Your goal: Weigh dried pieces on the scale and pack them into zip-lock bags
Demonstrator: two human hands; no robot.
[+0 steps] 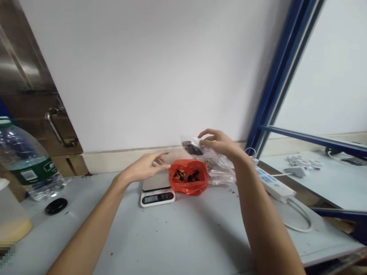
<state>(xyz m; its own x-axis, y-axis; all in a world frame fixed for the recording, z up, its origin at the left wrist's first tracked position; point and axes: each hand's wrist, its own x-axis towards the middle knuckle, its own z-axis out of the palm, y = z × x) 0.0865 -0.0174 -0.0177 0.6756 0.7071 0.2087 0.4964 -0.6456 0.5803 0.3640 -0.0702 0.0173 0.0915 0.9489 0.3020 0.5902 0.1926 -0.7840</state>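
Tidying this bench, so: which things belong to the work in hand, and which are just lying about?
In use: small clear bag, pinched in the right hand; digital scale, below the open left hand; red bag of dried pieces beside it.
Lying about: water bottle, power strip, black oval object.

Bright, even light; soft shadows on the worktop (183, 236). Edges bow toward 3 and 9 o'clock, blurred patch at 8 o'clock.

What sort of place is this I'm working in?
Likely a small weighing and packing bench in a back room: a digital scale on the grey table, an orange bag of dried pieces beside it, a small clear bag in the right hand, blue metal racking.
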